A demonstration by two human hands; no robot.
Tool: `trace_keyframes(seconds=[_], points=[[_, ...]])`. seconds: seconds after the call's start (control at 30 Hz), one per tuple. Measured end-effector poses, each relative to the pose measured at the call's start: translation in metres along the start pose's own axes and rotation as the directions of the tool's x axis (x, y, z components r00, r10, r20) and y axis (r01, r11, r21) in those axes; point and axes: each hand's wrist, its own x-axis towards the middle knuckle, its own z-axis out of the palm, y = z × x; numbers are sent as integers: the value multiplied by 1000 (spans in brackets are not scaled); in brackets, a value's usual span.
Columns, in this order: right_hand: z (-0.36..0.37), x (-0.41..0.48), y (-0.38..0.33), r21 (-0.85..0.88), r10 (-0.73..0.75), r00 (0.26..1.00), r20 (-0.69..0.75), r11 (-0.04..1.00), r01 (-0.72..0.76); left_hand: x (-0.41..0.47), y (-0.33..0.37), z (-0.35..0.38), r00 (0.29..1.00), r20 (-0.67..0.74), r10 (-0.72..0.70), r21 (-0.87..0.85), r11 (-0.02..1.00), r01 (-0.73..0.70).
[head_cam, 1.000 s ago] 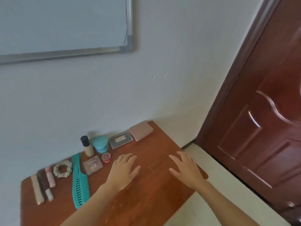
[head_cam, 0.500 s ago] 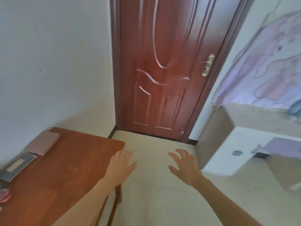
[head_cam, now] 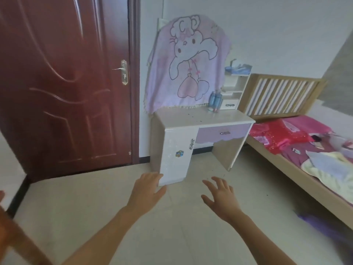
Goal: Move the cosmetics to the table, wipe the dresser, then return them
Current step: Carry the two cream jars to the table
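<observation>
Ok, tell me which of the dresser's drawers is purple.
The wide drawer just under the dresser top, beside the white cabinet door; the small drawer up on the shelf unit is white.

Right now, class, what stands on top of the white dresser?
On the dresser top, at its right rear, stand a few blue and pink bottles and a small white shelf unit. The purple cartoon cloth hides whatever stands behind it.

Soft daylight, slight blur, bowed edges

White-and-lilac dresser (head_cam: 202,119), lilac cartoon-printed cloth (head_cam: 189,64), dark red door (head_cam: 63,79).
</observation>
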Motion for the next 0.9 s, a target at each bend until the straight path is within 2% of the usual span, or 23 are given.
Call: trace_keyframes(seconds=[0.17,0.37,0.77,0.9], points=[[-12,-19,60,-5,40,999,-31,999,-40,20,32,34,998,-9,63,23,998,-62],[-30,-5,97,-65,94,995,-33,993,-96,68,42,45,991,-64,114,25,993,-112],[-54,116,158,-116,120,993,-24,986,-122,206,40,72,985,-113,128,14,992,-128],[-35,151,178,-83,167,986,27,983,-164,244,31,90,989,-100,109,-30,993,-113]])
